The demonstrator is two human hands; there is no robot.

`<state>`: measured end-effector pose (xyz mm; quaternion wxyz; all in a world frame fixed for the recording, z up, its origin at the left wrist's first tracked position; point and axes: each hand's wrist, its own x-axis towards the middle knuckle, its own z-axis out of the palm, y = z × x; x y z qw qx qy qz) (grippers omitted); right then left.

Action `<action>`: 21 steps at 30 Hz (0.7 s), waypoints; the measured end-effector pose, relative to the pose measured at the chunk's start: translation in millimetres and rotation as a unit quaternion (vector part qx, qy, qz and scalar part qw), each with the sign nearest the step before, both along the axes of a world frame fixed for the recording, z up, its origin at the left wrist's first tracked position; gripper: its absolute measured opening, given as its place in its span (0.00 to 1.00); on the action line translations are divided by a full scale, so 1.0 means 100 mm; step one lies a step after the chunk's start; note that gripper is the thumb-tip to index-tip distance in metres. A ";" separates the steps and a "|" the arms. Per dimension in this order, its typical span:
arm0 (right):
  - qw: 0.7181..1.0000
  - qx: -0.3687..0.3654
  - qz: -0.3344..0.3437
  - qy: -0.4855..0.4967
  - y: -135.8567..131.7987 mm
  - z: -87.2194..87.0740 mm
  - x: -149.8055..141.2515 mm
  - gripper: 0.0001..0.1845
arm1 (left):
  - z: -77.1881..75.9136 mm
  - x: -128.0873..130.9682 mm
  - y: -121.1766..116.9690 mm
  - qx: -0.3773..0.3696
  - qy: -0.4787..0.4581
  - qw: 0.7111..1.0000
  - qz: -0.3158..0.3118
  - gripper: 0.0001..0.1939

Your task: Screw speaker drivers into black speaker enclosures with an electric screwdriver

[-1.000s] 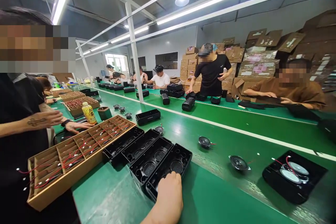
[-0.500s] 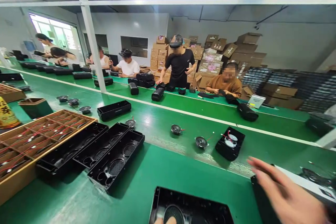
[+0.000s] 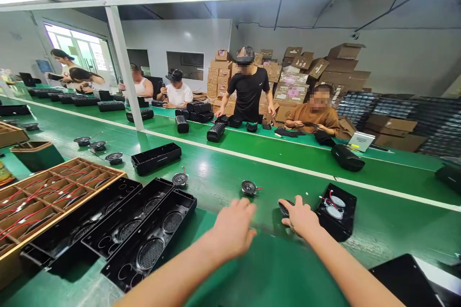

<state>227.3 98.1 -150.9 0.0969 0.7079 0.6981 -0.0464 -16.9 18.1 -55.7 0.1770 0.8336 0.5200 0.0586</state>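
Both my arms reach forward over the green belt (image 3: 223, 172). My left hand (image 3: 232, 228) is stretched out with nothing in it, its fingertips just short of a small round speaker driver (image 3: 248, 187) with a red wire. My right hand (image 3: 300, 216) curls down over a second black speaker driver (image 3: 284, 207), which shows only at its left edge under the fingers. Just right of that hand lies a black housing (image 3: 342, 218) with two pale drivers and red wires in it.
Three open black speaker shells (image 3: 147, 235) lie side by side at the left, beside a cardboard divider tray (image 3: 43, 196) of red-wired parts. A closed black shell (image 3: 155, 158) and more loose drivers (image 3: 179, 180) sit farther back. Several people work across the line. A black panel (image 3: 406, 278) lies bottom right.
The view has settled on the belt ahead. My left hand came up from the bottom edge toward the loose driver, and my right hand swung in from the right onto the other driver.
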 end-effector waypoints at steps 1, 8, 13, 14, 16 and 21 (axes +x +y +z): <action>1.000 -0.009 0.006 -0.004 0.03 0.00 0.02 0.26 | -0.01 0.08 0.29 0.005 0.012 1.000 0.015 0.27; 0.999 -0.006 0.010 -0.037 0.14 -0.06 0.06 0.26 | -0.43 0.58 1.40 -0.032 0.029 0.996 0.075 0.25; 0.998 -0.048 0.025 -0.015 0.11 -0.06 0.26 0.25 | -0.56 0.55 1.37 -0.058 -0.038 0.992 0.108 0.23; 0.998 -0.055 0.028 -0.010 0.12 -0.06 0.30 0.26 | -0.55 0.53 1.33 -0.067 -0.058 0.989 0.116 0.23; 0.998 -0.060 0.029 0.005 0.12 -0.08 0.36 0.26 | -0.49 0.49 1.21 -0.091 -0.105 0.982 0.132 0.24; 0.996 -0.004 0.018 0.090 0.06 -0.18 0.54 0.20 | -0.33 0.18 0.69 -0.203 -0.221 0.943 0.145 0.19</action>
